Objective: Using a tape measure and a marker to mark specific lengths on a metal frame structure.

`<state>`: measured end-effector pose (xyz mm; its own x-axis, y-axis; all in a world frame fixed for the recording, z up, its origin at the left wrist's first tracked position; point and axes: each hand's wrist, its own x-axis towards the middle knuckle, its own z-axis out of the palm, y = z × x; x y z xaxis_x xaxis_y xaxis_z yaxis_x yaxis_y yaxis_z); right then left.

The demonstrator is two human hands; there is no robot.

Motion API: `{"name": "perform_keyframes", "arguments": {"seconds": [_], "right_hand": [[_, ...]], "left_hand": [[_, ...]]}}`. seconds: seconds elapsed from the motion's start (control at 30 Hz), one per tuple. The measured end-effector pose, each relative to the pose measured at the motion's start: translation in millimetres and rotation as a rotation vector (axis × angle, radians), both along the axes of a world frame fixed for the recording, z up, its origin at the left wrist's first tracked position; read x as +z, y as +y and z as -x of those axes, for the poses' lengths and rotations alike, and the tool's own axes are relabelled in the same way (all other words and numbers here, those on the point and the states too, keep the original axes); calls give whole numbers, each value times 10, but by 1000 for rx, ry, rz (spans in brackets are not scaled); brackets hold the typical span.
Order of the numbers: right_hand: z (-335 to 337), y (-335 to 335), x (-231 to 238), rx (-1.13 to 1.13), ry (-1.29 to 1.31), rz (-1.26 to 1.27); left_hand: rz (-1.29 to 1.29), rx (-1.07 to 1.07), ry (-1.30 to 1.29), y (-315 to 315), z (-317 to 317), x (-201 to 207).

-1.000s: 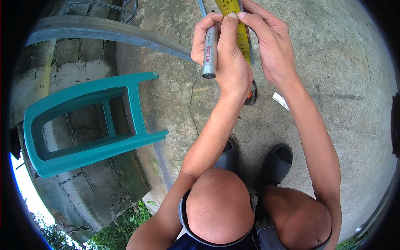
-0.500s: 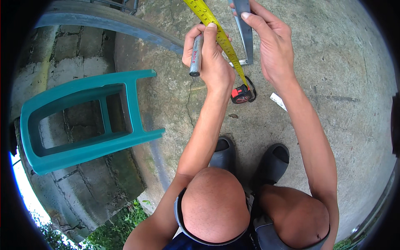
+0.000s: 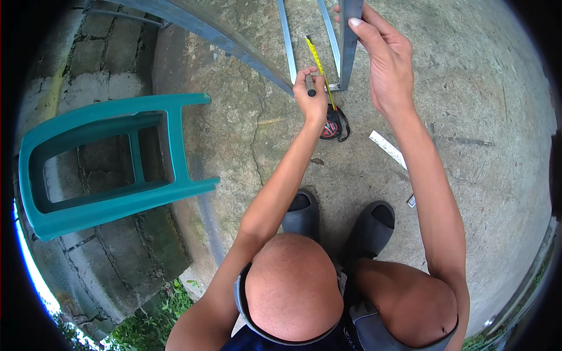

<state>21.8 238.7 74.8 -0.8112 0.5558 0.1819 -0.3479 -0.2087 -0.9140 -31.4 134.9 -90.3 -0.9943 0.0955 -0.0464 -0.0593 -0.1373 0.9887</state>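
Observation:
My left hand (image 3: 311, 102) is closed around a grey marker (image 3: 310, 88), whose dark end points toward me. Just beyond it, a narrow yellow tape blade (image 3: 317, 58) runs out from the black and red tape measure (image 3: 331, 127) below the hand. Whether my left fingers touch the blade is hidden. With thumb and fingers, my right hand (image 3: 391, 67) grips an upright metal bar (image 3: 349, 47) of a metal frame. Another metal bar (image 3: 234, 47) of grey metal slants in from the upper left toward my left hand. Two thinner bars, including a metal strip (image 3: 285, 41), show between them.
A teal plastic stool (image 3: 111, 213) lies on its side at the left, by a block wall (image 3: 99, 257). A white strip (image 3: 387, 149) and a small scrap (image 3: 411, 200) lie on the concrete floor (image 3: 492, 164). My dark sandals (image 3: 376, 225) stand below the tape measure.
My left hand has lowered and come off the wide part of the tape blade, which has swung lower and away. The marker now points toward me. My right hand keeps hold of the bar.

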Motion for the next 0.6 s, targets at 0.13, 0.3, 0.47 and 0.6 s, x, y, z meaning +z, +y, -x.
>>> {"name": "perform_keyframes", "arguments": {"seconds": [0.13, 0.3, 0.47, 0.6], "right_hand": [[29, 33, -61, -6, 43, 4], [22, 43, -57, -5, 22, -51], [2, 32, 5, 25, 37, -15], [3, 28, 30, 58, 68, 108]], "left_hand": [[243, -47, 182, -36, -192, -45], [189, -73, 111, -77, -302, 217], [60, 10, 396, -195, -349, 1066], [-99, -71, 602, -135, -314, 1473]]}}
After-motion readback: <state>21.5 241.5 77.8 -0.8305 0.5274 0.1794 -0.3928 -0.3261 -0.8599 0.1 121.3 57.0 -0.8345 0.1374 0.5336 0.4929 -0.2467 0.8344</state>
